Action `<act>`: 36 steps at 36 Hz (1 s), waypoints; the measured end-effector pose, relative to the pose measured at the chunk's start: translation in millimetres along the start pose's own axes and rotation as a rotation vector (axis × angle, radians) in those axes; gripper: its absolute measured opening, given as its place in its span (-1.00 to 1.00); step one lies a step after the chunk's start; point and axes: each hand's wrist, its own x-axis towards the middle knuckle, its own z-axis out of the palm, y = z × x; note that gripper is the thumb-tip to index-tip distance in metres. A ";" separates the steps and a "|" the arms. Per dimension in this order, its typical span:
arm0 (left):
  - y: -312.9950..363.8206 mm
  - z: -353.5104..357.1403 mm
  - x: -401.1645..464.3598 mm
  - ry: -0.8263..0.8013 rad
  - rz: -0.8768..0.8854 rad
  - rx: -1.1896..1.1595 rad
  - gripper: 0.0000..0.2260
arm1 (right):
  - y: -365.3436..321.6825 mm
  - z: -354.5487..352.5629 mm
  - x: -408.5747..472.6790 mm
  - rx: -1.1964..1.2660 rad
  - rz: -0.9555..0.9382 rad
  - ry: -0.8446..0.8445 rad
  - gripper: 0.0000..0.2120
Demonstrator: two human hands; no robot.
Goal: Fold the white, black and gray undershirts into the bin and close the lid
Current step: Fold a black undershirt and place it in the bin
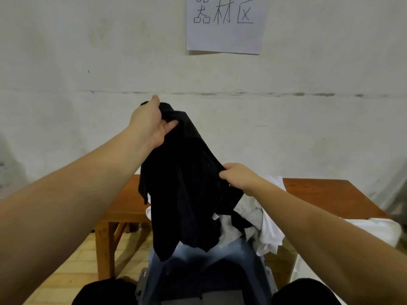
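Head view showed the left grip (152,122) raised high, fingers and thumb pinching a top edge of the black undershirt (187,183). Lower and to its right, the right grip (237,176) was curled round another edge of the same garment, so the cloth hung stretched between the two and draped down below them. Beneath the right grip lay the gray undershirt (251,214), crumpled, with the white undershirt (271,236) bunched just beside it on the near edge of the wooden worktop (326,197). Directly below the hanging cloth stood the blue-gray bin (204,280), its top open. Behind everything, above the grips, a paper sign (226,25) was fixed to the wall (88,51).
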 end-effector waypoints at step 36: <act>-95.4 -34.3 -69.6 -0.108 0.297 0.823 -0.65 | -132.0 -33.8 -35.2 1.181 -0.457 -0.094 -0.72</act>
